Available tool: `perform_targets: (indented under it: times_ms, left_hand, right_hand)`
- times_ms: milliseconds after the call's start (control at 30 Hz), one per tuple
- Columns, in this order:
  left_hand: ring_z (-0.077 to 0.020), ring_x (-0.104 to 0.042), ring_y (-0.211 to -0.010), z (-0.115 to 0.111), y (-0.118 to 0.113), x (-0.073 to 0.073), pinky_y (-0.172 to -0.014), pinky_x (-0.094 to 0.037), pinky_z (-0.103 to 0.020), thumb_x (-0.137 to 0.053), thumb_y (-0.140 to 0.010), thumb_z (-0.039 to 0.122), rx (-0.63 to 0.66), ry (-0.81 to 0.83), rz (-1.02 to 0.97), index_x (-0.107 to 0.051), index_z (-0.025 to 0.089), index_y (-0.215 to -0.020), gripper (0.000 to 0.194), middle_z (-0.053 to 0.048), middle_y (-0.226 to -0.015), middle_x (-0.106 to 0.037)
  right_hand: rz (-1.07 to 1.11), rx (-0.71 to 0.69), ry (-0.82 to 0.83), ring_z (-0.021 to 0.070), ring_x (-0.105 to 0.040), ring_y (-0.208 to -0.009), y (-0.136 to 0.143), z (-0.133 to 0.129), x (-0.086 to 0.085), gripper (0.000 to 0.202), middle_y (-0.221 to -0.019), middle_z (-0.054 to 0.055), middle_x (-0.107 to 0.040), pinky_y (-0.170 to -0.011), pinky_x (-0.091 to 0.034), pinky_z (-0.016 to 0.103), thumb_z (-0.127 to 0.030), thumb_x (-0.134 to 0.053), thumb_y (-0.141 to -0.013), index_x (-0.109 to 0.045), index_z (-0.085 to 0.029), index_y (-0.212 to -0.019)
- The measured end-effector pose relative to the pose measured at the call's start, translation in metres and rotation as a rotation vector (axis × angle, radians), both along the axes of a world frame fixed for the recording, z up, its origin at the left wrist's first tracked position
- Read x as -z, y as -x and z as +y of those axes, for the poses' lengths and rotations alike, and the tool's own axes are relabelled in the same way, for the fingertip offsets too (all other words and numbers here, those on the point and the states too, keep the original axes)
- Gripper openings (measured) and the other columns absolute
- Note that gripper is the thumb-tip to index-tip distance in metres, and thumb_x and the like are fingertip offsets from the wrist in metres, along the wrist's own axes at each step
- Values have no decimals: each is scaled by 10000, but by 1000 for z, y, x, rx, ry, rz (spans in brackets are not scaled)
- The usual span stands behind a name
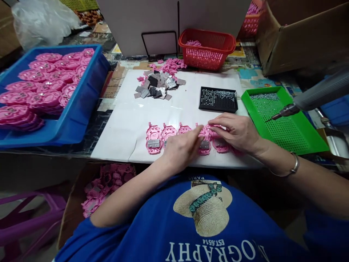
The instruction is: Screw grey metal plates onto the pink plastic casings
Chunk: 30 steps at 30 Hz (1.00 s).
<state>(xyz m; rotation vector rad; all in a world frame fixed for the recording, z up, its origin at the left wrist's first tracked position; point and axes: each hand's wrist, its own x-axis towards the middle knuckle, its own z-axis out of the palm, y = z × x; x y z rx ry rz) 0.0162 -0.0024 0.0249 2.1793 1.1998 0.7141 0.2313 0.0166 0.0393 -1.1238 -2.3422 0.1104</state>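
Observation:
Pink plastic casing halves [153, 135] lie in a row on the white board, with grey plates [154, 143] set in their lower parts. My left hand [181, 149] hovers over the middle of the row and partly covers it. Its fingers are curled, and thumb and index meet near a pink casing [204, 135]. At the row's right end, my right hand [240, 133] bends its fingers in a pinch over another pink casing [220, 145]. Whatever small thing is between the fingertips of either hand is hidden.
Behind the row lie a heap of grey plates [156, 85], small pink parts [171, 66] and a black screw tray [218, 105]. A green tray [305, 140] sits under an electric screwdriver [313, 94] at right. A blue bin [89, 87] holds pink casings; a red basket [207, 54] stands behind.

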Motion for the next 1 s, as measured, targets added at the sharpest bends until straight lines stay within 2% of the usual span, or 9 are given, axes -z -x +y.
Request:
perform_targets:
  times_ms: [67, 133, 300, 500, 800, 1000]
  left_hand:
    - [-197, -634, -736, -8, 1, -1, -590, -355, -262, -498, -930, 197, 112, -88, 287, -541, 165, -1310, 384, -107, -902, -700]
    - [-220, -653, -744, -13, -1, -2, -567, -340, -267, -460, -907, 104, 194, -131, 488, -522, 144, -1322, 421, -111, -868, -696]
    - [-231, -680, -772, -15, -8, -7, -566, -373, -273, -386, -934, 74, 225, -183, 690, -534, 111, -1238, 340, -95, -825, -676]
    - [-226, -682, -751, -15, -8, -8, -542, -410, -292, -356, -938, 56, 224, -223, 744, -515, 107, -1235, 341, -68, -837, -670]
    - [-223, -681, -723, -14, -6, -2, -513, -405, -293, -399, -943, 83, 238, -278, 713, -519, 87, -1259, 338, -64, -815, -669]
    - [-213, -680, -741, -13, -5, -1, -537, -432, -286, -432, -931, 70, 281, -309, 717, -521, 59, -1287, 367, -76, -794, -669]
  right_hand:
    - [-39, -2, 38, 175, -689, -826, 0, 1, 6, 199, -943, 81, -736, -740, -556, 298, -225, -561, -953, -735, -141, -1002]
    - [-74, -20, 50, 183, -692, -833, 3, 3, 11, 204, -945, 85, -736, -739, -557, 303, -213, -560, -948, -739, -130, -997]
    - [-102, -2, 65, 188, -697, -828, 13, 10, 16, 207, -940, 87, -732, -734, -555, 304, -207, -562, -948, -745, -118, -986]
    - [-97, 12, 86, 178, -695, -826, 16, 15, 21, 193, -916, 87, -727, -725, -540, 283, -206, -577, -944, -747, -115, -956]
    - [-184, -49, 85, 161, -662, -801, 16, 17, 22, 229, -896, 80, -712, -661, -470, 260, -207, -529, -960, -741, -129, -923]
    - [-352, 9, 173, 153, -615, -741, 22, 22, 11, 214, -827, 59, -682, -615, -370, 265, -204, -556, -935, -723, -140, -816]
